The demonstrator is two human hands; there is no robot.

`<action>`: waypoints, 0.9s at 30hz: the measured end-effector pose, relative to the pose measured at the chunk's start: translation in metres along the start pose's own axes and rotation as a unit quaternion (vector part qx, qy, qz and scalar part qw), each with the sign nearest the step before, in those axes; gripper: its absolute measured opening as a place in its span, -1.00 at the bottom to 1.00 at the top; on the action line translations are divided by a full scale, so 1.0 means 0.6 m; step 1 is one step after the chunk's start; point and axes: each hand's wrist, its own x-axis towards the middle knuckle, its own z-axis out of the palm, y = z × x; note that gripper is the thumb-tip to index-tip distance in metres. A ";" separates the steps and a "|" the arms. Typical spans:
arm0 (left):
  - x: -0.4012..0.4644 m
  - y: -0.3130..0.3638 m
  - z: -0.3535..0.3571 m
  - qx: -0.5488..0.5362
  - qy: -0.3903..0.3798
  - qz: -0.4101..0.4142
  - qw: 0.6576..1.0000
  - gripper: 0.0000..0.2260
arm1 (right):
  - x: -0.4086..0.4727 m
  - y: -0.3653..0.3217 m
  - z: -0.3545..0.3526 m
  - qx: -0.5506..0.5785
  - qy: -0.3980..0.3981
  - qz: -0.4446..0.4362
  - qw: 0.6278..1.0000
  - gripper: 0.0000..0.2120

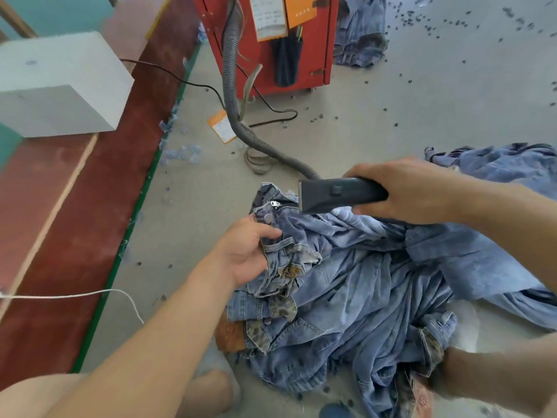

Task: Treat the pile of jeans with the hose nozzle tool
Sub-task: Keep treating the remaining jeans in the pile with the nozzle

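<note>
Left hand [245,251] grips a waistband in the pile of light-blue denim jeans [355,285] on the grey floor [391,116]. Right hand [413,191] grips the dark grey hose nozzle tool [337,194] just above the waistband. Orange paper labels [222,126] on the red metal cabinet [271,40] and floor are illegible.

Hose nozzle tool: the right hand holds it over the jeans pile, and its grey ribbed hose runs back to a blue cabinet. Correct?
Not quite. The head view shows the hose from the hose nozzle tool running to a red cabinet, not blue. The right hand does hold it over the jeans pile.

the pile of jeans [361,297] lies on the floor [391,116], the cabinet [271,55] behind it, the block [60,86] far left.
</note>
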 end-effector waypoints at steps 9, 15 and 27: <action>-0.034 -0.006 -0.009 -0.127 -0.123 -0.006 0.984 -0.48 | -0.004 -0.062 0.024 -0.009 0.011 -0.045 0.999 -0.66; -0.036 0.006 -0.016 -0.052 -0.142 -0.015 0.988 -0.55 | -0.025 -0.052 0.011 0.029 0.004 -0.025 0.999 -0.68; -0.035 -0.001 -0.016 -0.006 -0.045 -0.002 0.999 -0.64 | -0.033 -0.044 -0.017 0.054 0.097 0.012 0.994 -0.75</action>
